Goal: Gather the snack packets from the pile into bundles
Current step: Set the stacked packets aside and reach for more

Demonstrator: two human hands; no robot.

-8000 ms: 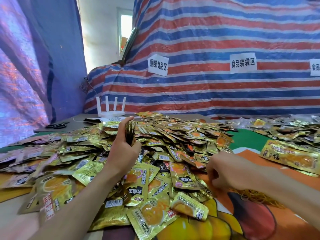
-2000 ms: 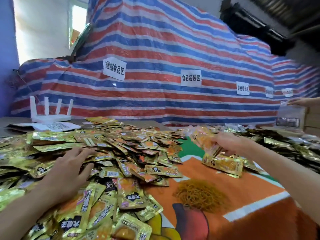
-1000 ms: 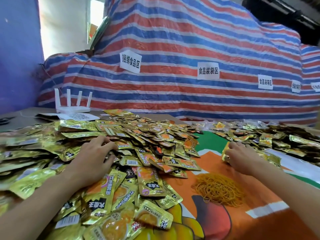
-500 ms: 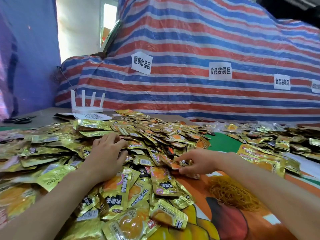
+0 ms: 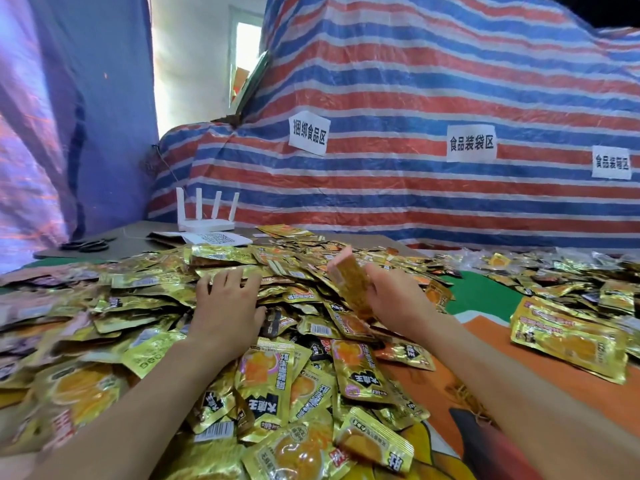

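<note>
View from a head cam looking down at a table covered by a printed mat (image 5: 491,344) in orange and green. A big pile (image 5: 277,358) of small gold-foil snack packets fills the left and centre; each sealed packet has black lettering and an orange food pic or window. The L hand (image 5: 227,306) lies palm down on top of the pile, fingers straight and spread wide, gripping nothing. The R hand (image 5: 394,299) is raised just above the pile's right side, fingers and thumb curled round one packet (image 5: 353,285), held nearly upright and motion-blurred, so can't tell if it's one or several. To the right, apart from the pile, a neat flat stack of packets (image 5: 568,337) lies on the mat; behind it is a second loose heap (image 5: 568,282). At the far right back sit clear plastic bags (image 5: 495,261) w/ yellow packets inside, details too small to read. At the back left: a white 4-antenna router (image 5: 204,216), a printed sheet (image 5: 218,239) just beside it, and black scissors (image 5: 86,244). Behind everything hangs a red, white and blue striped tarp (image 5: 415,81) w/ white paper signs (image 5: 308,136) in Chinese characters.
</note>
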